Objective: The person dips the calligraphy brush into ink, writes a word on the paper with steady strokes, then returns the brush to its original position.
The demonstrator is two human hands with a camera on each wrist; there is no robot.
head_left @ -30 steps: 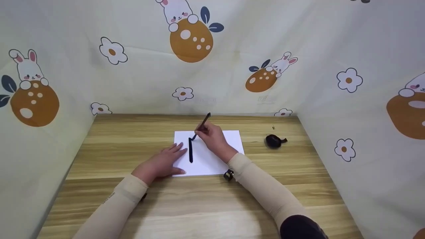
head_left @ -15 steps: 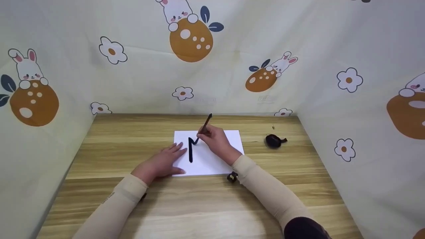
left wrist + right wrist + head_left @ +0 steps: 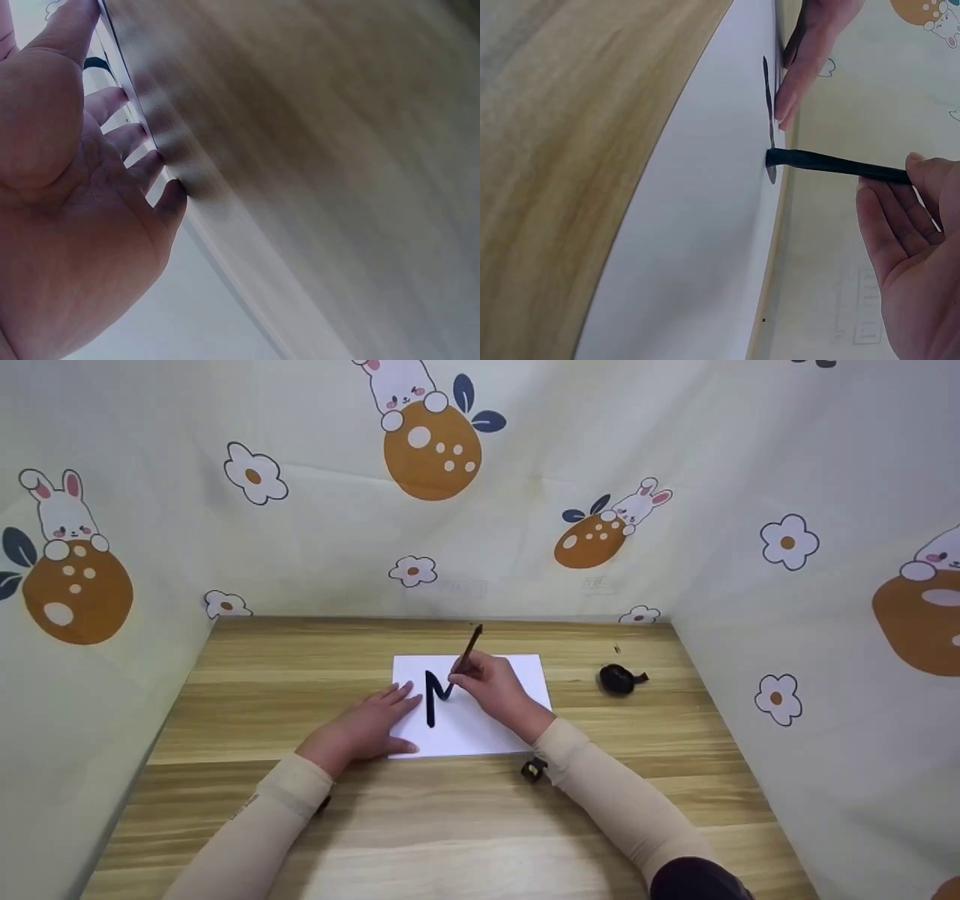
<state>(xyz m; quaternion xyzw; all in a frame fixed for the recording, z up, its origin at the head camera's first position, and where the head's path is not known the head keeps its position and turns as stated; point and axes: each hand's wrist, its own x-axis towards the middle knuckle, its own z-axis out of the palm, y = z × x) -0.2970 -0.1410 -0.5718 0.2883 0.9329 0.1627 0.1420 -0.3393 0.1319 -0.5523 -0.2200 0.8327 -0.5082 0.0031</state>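
Note:
A white sheet of paper [image 3: 480, 735] lies on the wooden table. On its left half stands a thick black painted mark [image 3: 430, 705], an upright bar with a zigzag from its top. My right hand [image 3: 491, 686] pinches a slim dark brush [image 3: 470, 645] between thumb and fingertips, its upper end leaning right. In the right wrist view the brush's broad dark tip [image 3: 772, 157] meets the paper. My left hand [image 3: 365, 727] rests on the paper's left edge with fingers spread; the left wrist view shows its palm [image 3: 75, 225] and fingers.
To the right of the paper sits a small black round item [image 3: 617, 679] with a short tab; its kind is unclear. A tiny speck [image 3: 617, 648] lies behind it. Patterned cloth walls [image 3: 315, 532] enclose the table [image 3: 247, 682] at the back and both sides.
My right hand has moved the brush right and toward me. The black line now runs down from the bar's top and begins to turn upward. The left hand has stayed in place.

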